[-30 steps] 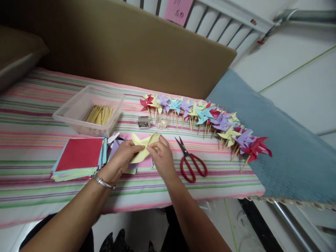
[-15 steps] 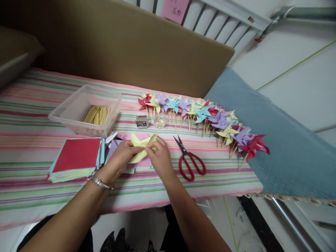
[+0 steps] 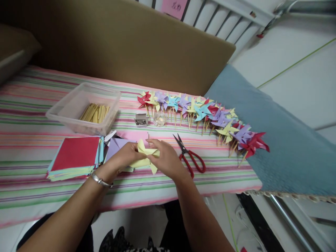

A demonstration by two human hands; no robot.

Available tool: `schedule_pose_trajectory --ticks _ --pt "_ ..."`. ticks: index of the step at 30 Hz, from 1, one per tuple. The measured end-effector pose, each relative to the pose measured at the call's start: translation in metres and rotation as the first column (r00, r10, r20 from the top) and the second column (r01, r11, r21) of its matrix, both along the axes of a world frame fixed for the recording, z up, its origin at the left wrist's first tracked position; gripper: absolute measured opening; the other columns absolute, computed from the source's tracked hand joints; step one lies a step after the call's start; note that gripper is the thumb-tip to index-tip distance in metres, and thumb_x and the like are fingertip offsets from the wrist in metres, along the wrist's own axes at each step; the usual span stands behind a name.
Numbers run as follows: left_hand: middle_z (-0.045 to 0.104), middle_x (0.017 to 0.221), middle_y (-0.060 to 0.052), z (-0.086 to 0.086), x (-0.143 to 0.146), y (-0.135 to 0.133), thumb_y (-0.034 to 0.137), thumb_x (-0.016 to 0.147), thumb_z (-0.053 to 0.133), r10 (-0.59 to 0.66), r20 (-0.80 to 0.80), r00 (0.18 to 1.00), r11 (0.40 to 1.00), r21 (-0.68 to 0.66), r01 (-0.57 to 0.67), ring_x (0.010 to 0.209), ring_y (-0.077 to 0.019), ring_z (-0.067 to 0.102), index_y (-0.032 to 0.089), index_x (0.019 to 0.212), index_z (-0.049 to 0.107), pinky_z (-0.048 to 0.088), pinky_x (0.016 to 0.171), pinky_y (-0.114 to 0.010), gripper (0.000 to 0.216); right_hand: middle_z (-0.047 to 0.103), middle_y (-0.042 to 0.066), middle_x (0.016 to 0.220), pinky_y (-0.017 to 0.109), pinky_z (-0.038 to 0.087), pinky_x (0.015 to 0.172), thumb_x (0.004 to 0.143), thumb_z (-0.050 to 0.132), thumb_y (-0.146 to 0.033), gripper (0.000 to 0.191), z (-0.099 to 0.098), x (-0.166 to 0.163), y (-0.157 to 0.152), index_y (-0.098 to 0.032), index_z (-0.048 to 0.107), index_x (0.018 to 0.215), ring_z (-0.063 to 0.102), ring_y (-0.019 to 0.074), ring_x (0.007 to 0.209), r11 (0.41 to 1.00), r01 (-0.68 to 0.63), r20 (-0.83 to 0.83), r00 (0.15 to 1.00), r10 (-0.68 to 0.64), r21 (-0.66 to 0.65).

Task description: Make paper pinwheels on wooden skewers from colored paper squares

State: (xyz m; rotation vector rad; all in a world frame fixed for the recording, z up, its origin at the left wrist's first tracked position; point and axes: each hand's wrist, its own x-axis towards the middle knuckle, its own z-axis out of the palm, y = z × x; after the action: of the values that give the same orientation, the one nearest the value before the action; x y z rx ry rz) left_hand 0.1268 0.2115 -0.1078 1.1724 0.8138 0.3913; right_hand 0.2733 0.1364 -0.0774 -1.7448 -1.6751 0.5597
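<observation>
Between both hands is a yellow paper pinwheel (image 3: 141, 163), its corners folded in toward the centre. My left hand (image 3: 125, 156) pinches it from the left side. My right hand (image 3: 168, 158) grips it from the right, thumb at the middle and index finger stretched over the top. Under and behind it lie purple paper (image 3: 117, 145) and pink paper (image 3: 132, 135). Red-handled scissors (image 3: 187, 154) lie just right of my right hand, blades apart. Left of my left hand sits a stack of coloured paper squares (image 3: 77, 154), red on top.
A clear plastic tub (image 3: 65, 113) holds short wooden sticks (image 3: 96, 113). A small box of metal pins (image 3: 141, 120) and a round clear dish (image 3: 159, 119) stand near it. Finished pinwheels (image 3: 202, 111) line the back right. Cardboard (image 3: 131, 45) walls the rear.
The yellow paper has turned and more corners are folded to its centre. My right hand has shifted right and its index finger now reaches over the top.
</observation>
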Motion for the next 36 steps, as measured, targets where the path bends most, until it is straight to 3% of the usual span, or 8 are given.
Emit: schedule_pose_trajectory --ticks 7,13,21,25,29,31,33,36 --pt "0.069 0.068 -0.002 -0.010 0.000 0.003 0.017 0.061 0.066 -0.128 -0.009 0.992 0.980 0.150 0.128 0.057 -0.0145 0.056 0.015 0.078 0.073 0.040 0.057 -0.024 0.018 0.072 -0.001 0.101 0.033 0.048 0.073 0.067 0.059 -0.010 0.052 0.000 0.005 -0.003 -0.032 0.063 0.114 0.065 0.0255 0.091 0.991 -0.057 -0.059 0.997 0.050 -0.120" --pt "0.067 0.067 0.001 -0.013 -0.001 0.004 0.016 0.062 0.062 -0.221 -0.070 0.973 0.956 0.182 0.231 0.059 -0.0135 0.055 0.012 0.084 0.072 0.041 0.060 -0.025 0.024 0.070 0.001 0.106 0.030 0.047 0.079 0.070 0.056 -0.012 0.049 0.004 0.007 -0.005 -0.029 0.060 0.116 0.063 0.0242 0.101 0.972 -0.120 0.023 0.992 0.127 -0.201" --pt "0.066 0.069 0.001 -0.010 0.000 0.002 0.016 0.061 0.063 -0.190 0.015 0.982 0.965 0.187 0.183 0.061 -0.0128 0.056 0.014 0.077 0.066 0.041 0.060 -0.024 0.016 0.069 0.003 0.098 0.028 0.048 0.071 0.070 0.054 -0.012 0.059 -0.003 0.006 0.000 -0.026 0.051 0.127 0.064 0.0211 0.088 0.964 -0.109 -0.075 0.993 0.093 -0.242" --pt "0.066 0.076 -0.001 -0.011 0.003 0.003 0.021 0.063 0.067 -0.028 0.015 0.999 0.940 0.339 0.021 0.069 -0.0161 0.059 0.016 0.084 0.064 0.045 0.065 -0.028 0.022 0.069 0.003 0.094 0.026 0.048 0.062 0.069 0.055 -0.012 0.060 -0.014 0.008 0.006 -0.024 0.049 0.128 0.064 0.0188 0.078 0.970 -0.056 -0.286 0.958 -0.013 -0.235" --pt "0.065 0.105 -0.007 -0.008 0.005 0.002 0.025 0.061 0.073 0.299 0.019 0.954 0.809 0.525 -0.264 0.094 -0.0210 0.059 0.019 0.107 0.061 0.044 0.085 -0.035 0.048 0.067 0.001 0.087 0.023 0.046 0.052 0.065 0.057 -0.013 0.059 -0.020 0.008 0.014 -0.022 0.051 0.123 0.062 0.0154 0.064 0.965 0.122 -0.513 0.828 -0.228 -0.231" --pt "0.063 0.113 -0.009 -0.007 0.007 0.001 0.027 0.060 0.075 0.394 0.074 0.916 0.805 0.453 -0.382 0.099 -0.0217 0.058 0.019 0.113 0.058 0.044 0.086 -0.036 0.056 0.066 0.000 0.083 0.022 0.045 0.051 0.064 0.058 -0.013 0.056 -0.020 0.007 0.016 -0.022 0.052 0.120 0.060 0.0139 0.060 0.954 0.205 -0.581 0.758 -0.295 -0.217" --pt "0.065 0.106 -0.008 -0.008 0.009 -0.001 0.028 0.059 0.076 0.412 0.130 0.902 0.861 0.269 -0.432 0.092 -0.0205 0.060 0.018 0.110 0.058 0.047 0.080 -0.033 0.055 0.065 -0.002 0.079 0.022 0.045 0.051 0.064 0.059 -0.014 0.055 -0.020 0.005 0.017 -0.022 0.053 0.118 0.060 0.0131 0.058 0.945 0.258 -0.631 0.704 -0.327 -0.202" --pt "0.069 0.086 -0.004 -0.007 0.011 -0.005 0.028 0.060 0.077 0.341 0.214 0.915 0.939 -0.034 -0.342 0.076 -0.0166 0.062 0.015 0.095 0.065 0.047 0.071 -0.028 0.039 0.062 -0.004 0.071 0.022 0.045 0.051 0.062 0.062 -0.015 0.053 -0.019 0.000 0.017 -0.022 0.054 0.114 0.058 0.0124 0.055 0.946 0.272 -0.711 0.628 -0.315 -0.179"
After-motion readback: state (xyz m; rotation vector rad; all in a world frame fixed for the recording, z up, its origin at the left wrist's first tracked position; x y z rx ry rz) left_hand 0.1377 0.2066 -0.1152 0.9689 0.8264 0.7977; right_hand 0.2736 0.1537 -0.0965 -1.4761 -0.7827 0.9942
